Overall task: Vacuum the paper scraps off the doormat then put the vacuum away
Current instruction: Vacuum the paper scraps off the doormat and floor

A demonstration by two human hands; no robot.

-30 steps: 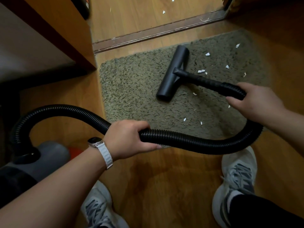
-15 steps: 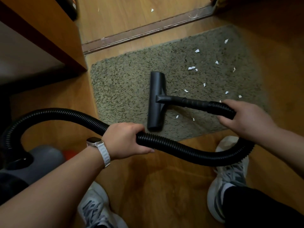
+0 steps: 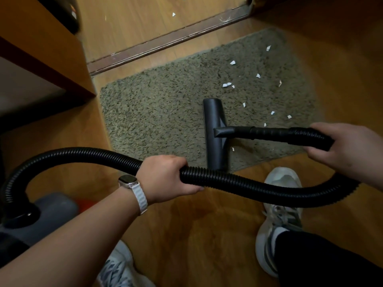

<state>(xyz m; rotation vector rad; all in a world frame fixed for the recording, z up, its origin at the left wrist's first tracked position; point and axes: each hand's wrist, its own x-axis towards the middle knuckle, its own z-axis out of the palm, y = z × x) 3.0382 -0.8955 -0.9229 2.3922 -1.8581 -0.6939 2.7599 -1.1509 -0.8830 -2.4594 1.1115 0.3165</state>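
A grey-green shaggy doormat [image 3: 157, 112] lies on the wooden floor. Several white paper scraps [image 3: 227, 85] dot its right half. The black vacuum floor nozzle [image 3: 215, 133] rests on the mat's near edge, left of the scraps. My right hand [image 3: 342, 150] grips the ribbed end of the black wand. My left hand [image 3: 165, 177] grips the black corrugated hose [image 3: 259, 189], which loops back to the grey vacuum body [image 3: 45, 212] at the lower left.
A wooden cabinet [image 3: 41, 48] stands at the left. A door threshold strip [image 3: 165, 41] runs behind the mat, with a few scraps [image 3: 173, 14] on the floor beyond it. My two sneakers [image 3: 279, 208] stand close to the mat's near edge.
The nozzle has been pulled back across the mat from its far middle to the near edge and swung parallel to my view. Both hands kept their grips.
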